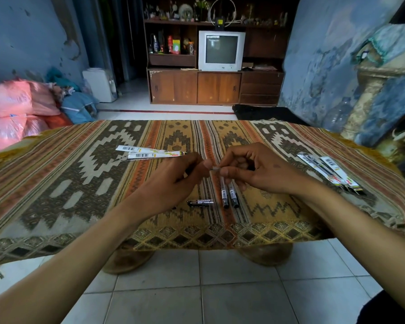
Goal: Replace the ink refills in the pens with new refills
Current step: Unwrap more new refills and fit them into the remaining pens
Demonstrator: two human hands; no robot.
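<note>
My left hand [182,174] and my right hand [250,168] meet over the middle of the table, fingertips pinched on a thin refill [214,169] between them. A dark pen part pokes out of my left fist, mostly hidden. Two pens [228,194] lie side by side just below my right hand. A short black pen barrel piece [200,203] lies to their left. Opened white refill packets [150,152] rest at the back left. More refill packets [330,171] lie at the right edge.
A patterned woven cloth [80,178] covers the low table, whose front edge hangs over a tiled floor [220,288]. Beyond the table stand a wooden cabinet with a television [221,51] and pink bags [19,108] at the left wall.
</note>
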